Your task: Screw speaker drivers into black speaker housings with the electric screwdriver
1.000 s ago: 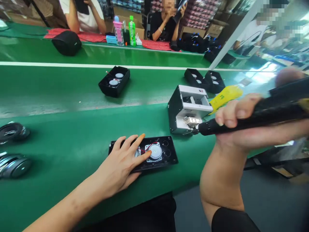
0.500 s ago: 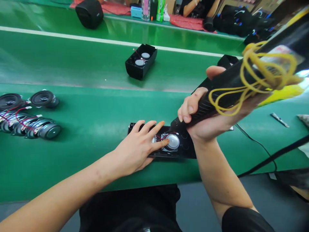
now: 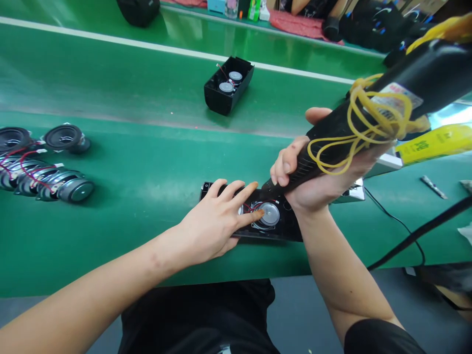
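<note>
In front of me on the green bench lies a black speaker housing (image 3: 287, 227) with round silver speaker drivers inside. My left hand (image 3: 217, 223) grips its left part, fingers spread across the top and thumb at the near edge; the index finger touches the right driver (image 3: 270, 214). Wrapped around a black electric screwdriver (image 3: 332, 132) is my right hand (image 3: 313, 177). A looped yellow elastic cord (image 3: 383, 118) is tied about the tool. Its front end slants down to the housing's far side, where the tip and any screw are hidden.
Loose speaker drivers (image 3: 75, 188) with red wires are grouped at left. Another housing (image 3: 226, 88) holding two drivers stands farther back. At right are a yellow package (image 3: 438, 142), a black cable (image 3: 420, 233) and a small marker-like item (image 3: 434, 187). Across the bench, a person's arms show.
The view has shifted slightly, so the far items sit higher in the picture. The screwdriver's rear end has swung a little lower; both hands keep their holds.
</note>
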A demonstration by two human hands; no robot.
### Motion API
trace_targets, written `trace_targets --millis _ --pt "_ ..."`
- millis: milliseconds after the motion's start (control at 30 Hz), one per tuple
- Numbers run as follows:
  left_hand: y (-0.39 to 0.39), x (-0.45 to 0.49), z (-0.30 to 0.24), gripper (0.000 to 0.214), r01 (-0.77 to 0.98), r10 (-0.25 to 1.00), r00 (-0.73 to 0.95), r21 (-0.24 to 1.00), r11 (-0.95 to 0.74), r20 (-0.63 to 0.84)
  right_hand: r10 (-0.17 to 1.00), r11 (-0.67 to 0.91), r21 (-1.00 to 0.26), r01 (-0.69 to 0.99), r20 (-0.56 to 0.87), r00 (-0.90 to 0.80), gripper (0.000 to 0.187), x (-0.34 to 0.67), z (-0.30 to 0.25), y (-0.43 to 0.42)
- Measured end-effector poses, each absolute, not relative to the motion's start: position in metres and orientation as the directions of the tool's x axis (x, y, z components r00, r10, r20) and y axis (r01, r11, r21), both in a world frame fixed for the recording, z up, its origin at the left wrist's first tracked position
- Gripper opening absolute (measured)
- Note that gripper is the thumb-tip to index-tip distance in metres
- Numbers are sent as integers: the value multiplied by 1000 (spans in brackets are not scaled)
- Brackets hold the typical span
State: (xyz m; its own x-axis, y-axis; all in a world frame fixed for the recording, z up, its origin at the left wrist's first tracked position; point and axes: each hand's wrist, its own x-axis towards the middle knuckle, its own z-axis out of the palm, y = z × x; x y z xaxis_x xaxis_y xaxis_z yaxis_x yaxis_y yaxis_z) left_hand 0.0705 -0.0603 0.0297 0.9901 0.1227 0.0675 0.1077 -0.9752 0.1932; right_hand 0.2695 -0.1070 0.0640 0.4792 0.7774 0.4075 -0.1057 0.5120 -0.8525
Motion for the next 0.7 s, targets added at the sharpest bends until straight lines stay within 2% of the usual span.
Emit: trace_targets --millis 200,367,567,700 --pt "-60 70 28 84 104 119 991 193 -976 68 799 540 -817 -203 421 428 60 273 60 -106" --pt "-60 70 29 82 103 115 992 197 -975 52 804 565 -800 -201 481 350 62 269 55 -107" --pt "-60 73 35 80 103 111 993 196 -975 32 840 521 -811 -267 434 325 59 264 52 -110" --pt "-59 73 37 79 95 102 994 190 -977 27 839 538 -788 -298 468 279 58 264 48 -108"
